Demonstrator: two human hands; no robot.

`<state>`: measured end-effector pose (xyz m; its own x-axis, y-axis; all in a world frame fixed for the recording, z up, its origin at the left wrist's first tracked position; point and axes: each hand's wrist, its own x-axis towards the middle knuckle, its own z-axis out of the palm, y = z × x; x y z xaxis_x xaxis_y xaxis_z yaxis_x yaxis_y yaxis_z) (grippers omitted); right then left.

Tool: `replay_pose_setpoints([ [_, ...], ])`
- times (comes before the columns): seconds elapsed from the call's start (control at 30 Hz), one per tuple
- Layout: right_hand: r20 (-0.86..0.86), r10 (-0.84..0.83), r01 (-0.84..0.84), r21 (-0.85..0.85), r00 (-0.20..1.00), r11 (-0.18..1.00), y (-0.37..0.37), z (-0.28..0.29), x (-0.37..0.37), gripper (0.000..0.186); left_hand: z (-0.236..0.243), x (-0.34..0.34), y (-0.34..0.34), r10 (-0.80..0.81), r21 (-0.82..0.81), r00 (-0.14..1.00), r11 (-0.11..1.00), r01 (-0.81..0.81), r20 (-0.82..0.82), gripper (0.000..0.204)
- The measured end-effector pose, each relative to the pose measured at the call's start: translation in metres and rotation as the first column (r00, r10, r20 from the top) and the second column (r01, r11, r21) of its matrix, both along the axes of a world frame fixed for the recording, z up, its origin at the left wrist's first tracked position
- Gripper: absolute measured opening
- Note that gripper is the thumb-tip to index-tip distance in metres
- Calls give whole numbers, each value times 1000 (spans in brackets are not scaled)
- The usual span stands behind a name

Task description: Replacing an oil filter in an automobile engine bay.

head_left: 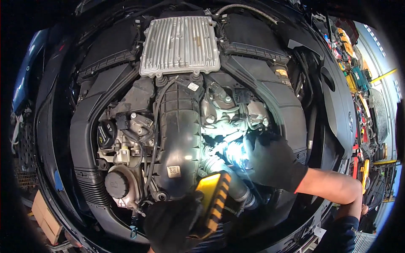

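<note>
My left hand [172, 221], in a black glove, is closed around a work light [213, 200], a yellow body with black stripes along its side. A bright beam falls on metal parts and a ribbed hose [215, 162] right of the central intake duct [175, 135]. My right hand [272, 162], also black-gloved, reaches from the right into the lit area of the engine bay. Its fingers are lost in glare and shadow, so I cannot make out whether they grip anything. Just below it, a thick dark pipe [238, 189] slopes toward the front.
A finned silver metal module [181, 44] sits at the back centre. Black air ducts [86, 130] flank the engine. At left are a dark round cap [117, 184] and a black oil cap [106, 134]. Tools [358, 80] crowd the far right, and a cardboard box [45, 217] stands lower left.
</note>
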<state>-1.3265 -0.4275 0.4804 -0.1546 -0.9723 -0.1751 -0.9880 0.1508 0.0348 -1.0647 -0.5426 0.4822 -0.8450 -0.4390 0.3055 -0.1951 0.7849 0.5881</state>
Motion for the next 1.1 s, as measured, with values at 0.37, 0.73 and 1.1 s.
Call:
replay_pose_setpoints([
  [0.37, 140, 6, 2, -59, 990, 998, 1, -9, -12, 41, -14, 15, -9, 4, -128, 997, 992, -14, -83, 34],
  [0.73, 198, 113, -60, -255, 974, 965, -8, -21, -5, 30, -7, 8, -9, -66, -40, 986, 997, 61, -152, 29],
  [1.1, 160, -16, 31, -91, 987, 995, 6, -18, -6, 38, -24, 9, -4, -22, -58, 957, 998, 6, -289, 21],
])
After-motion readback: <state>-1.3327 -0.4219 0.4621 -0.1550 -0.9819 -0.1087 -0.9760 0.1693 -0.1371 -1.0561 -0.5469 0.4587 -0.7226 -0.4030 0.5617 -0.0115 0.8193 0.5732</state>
